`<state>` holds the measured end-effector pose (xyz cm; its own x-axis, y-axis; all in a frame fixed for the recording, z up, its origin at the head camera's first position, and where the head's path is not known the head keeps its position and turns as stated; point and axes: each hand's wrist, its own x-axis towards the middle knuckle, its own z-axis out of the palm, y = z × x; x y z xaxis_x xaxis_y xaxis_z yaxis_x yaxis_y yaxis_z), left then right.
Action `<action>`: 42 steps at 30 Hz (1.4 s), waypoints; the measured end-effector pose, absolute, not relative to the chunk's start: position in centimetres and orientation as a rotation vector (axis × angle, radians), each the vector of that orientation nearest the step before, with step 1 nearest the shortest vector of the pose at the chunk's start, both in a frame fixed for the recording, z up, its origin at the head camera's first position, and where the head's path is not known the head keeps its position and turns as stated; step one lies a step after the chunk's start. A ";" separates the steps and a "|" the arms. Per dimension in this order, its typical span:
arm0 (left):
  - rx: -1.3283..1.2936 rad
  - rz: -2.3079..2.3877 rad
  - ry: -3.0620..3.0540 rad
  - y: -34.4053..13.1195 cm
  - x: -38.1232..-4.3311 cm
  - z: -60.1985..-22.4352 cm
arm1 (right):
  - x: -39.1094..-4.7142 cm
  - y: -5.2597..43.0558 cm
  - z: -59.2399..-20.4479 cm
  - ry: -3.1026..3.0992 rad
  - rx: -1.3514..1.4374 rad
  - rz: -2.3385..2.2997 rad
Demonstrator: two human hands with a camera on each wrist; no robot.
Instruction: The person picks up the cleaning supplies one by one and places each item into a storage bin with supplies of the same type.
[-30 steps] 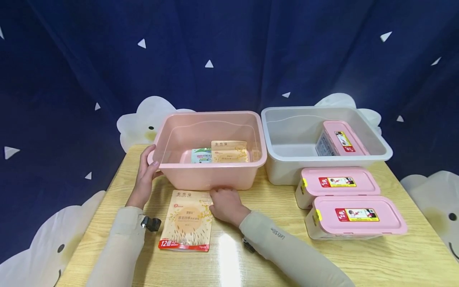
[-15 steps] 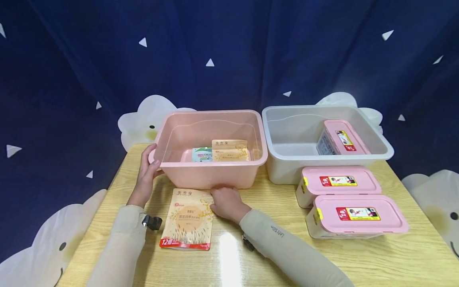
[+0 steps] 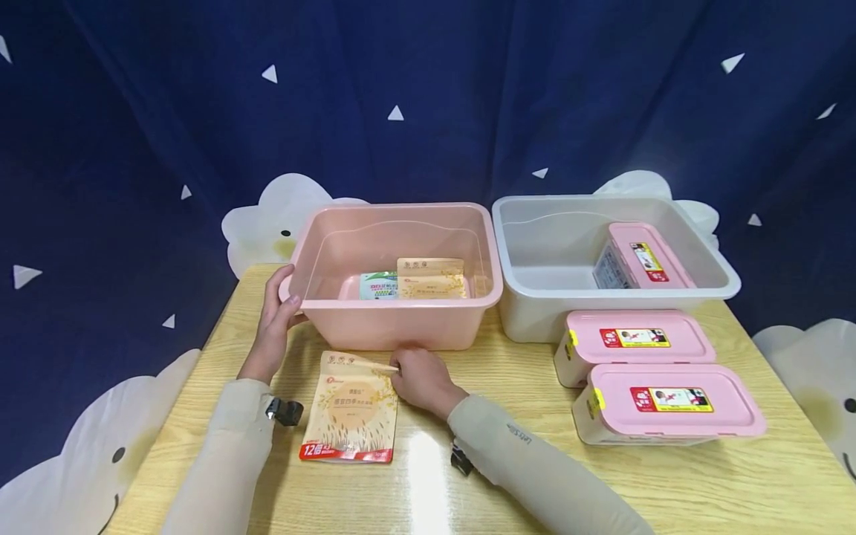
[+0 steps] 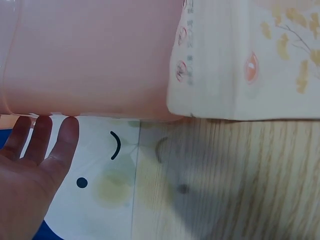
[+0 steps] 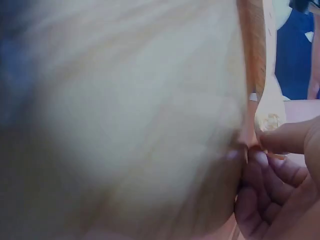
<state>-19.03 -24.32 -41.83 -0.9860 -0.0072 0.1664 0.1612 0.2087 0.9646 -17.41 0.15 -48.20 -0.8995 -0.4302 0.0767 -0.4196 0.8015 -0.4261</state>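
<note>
While the left hand (image 3: 273, 327) is holding the pink bin (image 3: 394, 327) by its near left corner, the right hand (image 3: 426, 379) is pinching the upper right corner of the beige pouch (image 3: 351, 412), which is slanting over the table (image 3: 521, 386) just in front of the bin

It looks like a homely tabletop corner, though home or studio cannot be told. A navy curtain (image 3: 441, 59) patterned with white triangles (image 3: 396, 114) and clouds (image 3: 87, 461) (with smiling faces) backs a wood-grain table (image 3: 528, 371), where a pink storage tub (image 3: 394, 327) stands.
</note>
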 end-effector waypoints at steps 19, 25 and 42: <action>-0.152 -1.916 -2.310 -24.3 -19.2 -41.8 | -16.9 -0.7 -48.2 1.958 0.020 -1.689; -0.159 -1.921 -2.296 -24.4 -19.2 -41.8 | -16.8 -0.8 -47.9 1.896 0.068 -1.769; -0.132 -1.943 -2.293 -23.4 -18.0 -40.3 | -16.8 -1.4 -48.4 1.976 -0.001 -1.812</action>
